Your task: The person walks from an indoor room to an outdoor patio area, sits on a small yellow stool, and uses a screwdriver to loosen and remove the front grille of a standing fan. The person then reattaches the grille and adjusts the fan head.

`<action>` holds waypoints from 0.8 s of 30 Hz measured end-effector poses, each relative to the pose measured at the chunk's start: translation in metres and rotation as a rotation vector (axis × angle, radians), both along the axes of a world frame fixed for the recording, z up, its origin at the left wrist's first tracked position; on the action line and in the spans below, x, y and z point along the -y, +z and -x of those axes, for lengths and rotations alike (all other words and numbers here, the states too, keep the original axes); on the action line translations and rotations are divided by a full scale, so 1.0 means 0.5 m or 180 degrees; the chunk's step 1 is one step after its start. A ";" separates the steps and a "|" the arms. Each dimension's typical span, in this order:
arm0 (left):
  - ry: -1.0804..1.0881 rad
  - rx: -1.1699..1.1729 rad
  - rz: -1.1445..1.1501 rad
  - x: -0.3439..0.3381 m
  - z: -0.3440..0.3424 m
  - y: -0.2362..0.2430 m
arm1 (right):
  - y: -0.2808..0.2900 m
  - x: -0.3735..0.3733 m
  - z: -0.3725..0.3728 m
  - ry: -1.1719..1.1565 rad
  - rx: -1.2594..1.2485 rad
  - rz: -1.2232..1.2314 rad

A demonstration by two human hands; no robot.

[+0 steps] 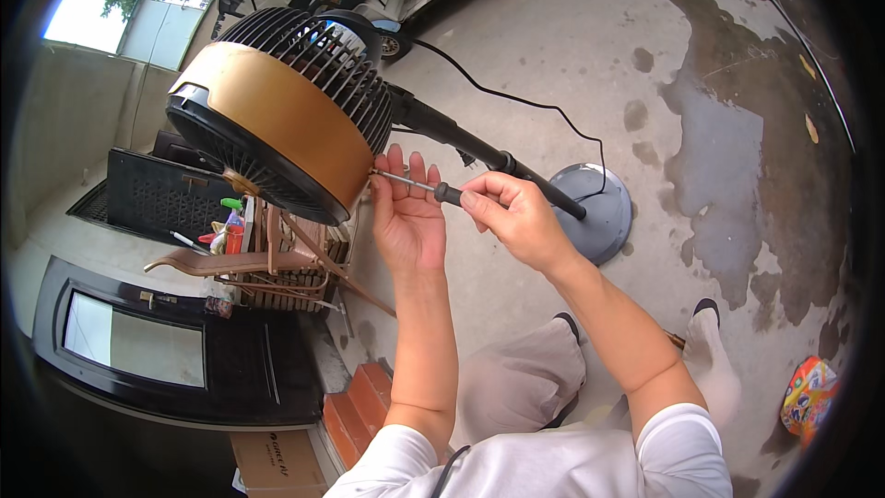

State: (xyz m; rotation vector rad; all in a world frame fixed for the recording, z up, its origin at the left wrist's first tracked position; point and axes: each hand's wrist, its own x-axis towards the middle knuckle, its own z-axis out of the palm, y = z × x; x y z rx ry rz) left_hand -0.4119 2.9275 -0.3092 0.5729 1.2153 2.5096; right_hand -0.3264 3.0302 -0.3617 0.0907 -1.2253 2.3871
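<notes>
Far to the left of the hands, beyond the fan, stands a black door [244,369] with a glass pane. Nearer, just left of the left hand, is the pedestal fan's head [286,111], tilted, its gold band and black rear grille facing the hands. The screwdriver [449,194] meets the rim of that band; whether its tip sits in a screw is too small to tell. Good work here probably calls for keeping the shaft square to the rim, pressing firmly while turning, and guiding the tip so it does not slip and scratch the gold.

The left hand [412,221] is raised from its forearm, palm toward the wearer, fingers upright behind the shaft, thumb and forefinger close about the tip; I cannot tell whether they pinch anything. To its right, the right hand [521,221] grasps the screwdriver's black handle between thumb and curled fingers, its forearm slanting up from the lower right. Beyond that hand, the black pole [535,186] slopes down to the round base [608,226].
</notes>
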 end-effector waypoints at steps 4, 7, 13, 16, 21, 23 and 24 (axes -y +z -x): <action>-0.0057 0.0013 -0.0037 0.000 0.002 0.001 | 0.000 -0.004 0.003 0.0298 0.0041 0.0167; -0.0091 0.0020 -0.0057 0.001 0.004 0.002 | 0.003 -0.005 0.002 0.0274 0.0113 0.0137; -0.0114 0.0033 -0.0077 0.001 0.006 0.002 | 0.015 0.012 -0.008 -0.0918 -0.0041 -0.0755; -0.0053 0.0023 -0.0047 0.001 0.005 0.005 | 0.016 0.019 -0.003 -0.1746 -0.0375 -0.1245; -0.0026 0.0078 -0.0055 0.000 0.000 0.006 | 0.000 0.023 0.010 -0.3165 -0.0513 -0.2693; -0.0040 0.0093 -0.0072 -0.004 -0.007 0.012 | -0.002 0.023 0.011 -0.3308 -0.0537 -0.2796; -0.0047 0.0101 -0.0080 -0.005 -0.010 0.015 | -0.004 0.022 0.014 -0.3327 -0.0570 -0.2777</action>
